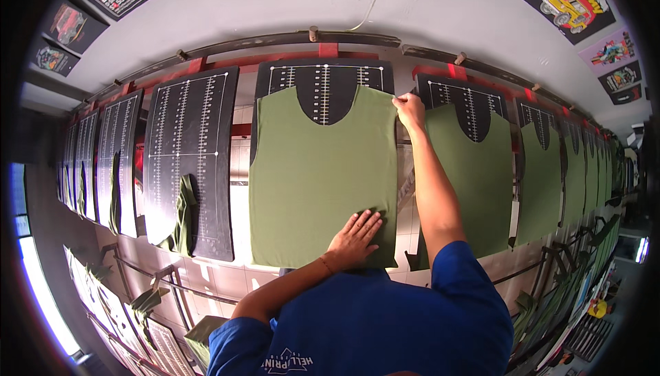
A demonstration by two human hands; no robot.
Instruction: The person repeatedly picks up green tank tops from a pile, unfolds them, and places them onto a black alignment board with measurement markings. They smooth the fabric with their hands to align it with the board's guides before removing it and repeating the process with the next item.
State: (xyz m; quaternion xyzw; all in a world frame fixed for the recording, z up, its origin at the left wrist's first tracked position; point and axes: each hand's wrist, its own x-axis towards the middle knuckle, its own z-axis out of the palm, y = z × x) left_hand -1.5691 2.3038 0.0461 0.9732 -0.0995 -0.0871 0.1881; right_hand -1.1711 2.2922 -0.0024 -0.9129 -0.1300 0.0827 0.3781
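Green shirt panel (pixel 323 183), head view: it lies at the centre on a black ruled board (pixel 326 77), its neckline toward twelve o'clock. My right hand (pixel 408 109), at the panel's two o'clock, pinches the shoulder corner; my left hand (pixel 356 238), at five o'clock, rests palm down with fingers lightly spread on the cloth. Good practice, I judge, is a light, even pull at the corner against a flat palm, with the neckline centred on the ruled scale and no stretching. I can make out no container; at three o'clock a neighbouring panel (pixel 469 183) covers its board, and at nine bunched green cloth (pixel 184 218) lies on another.
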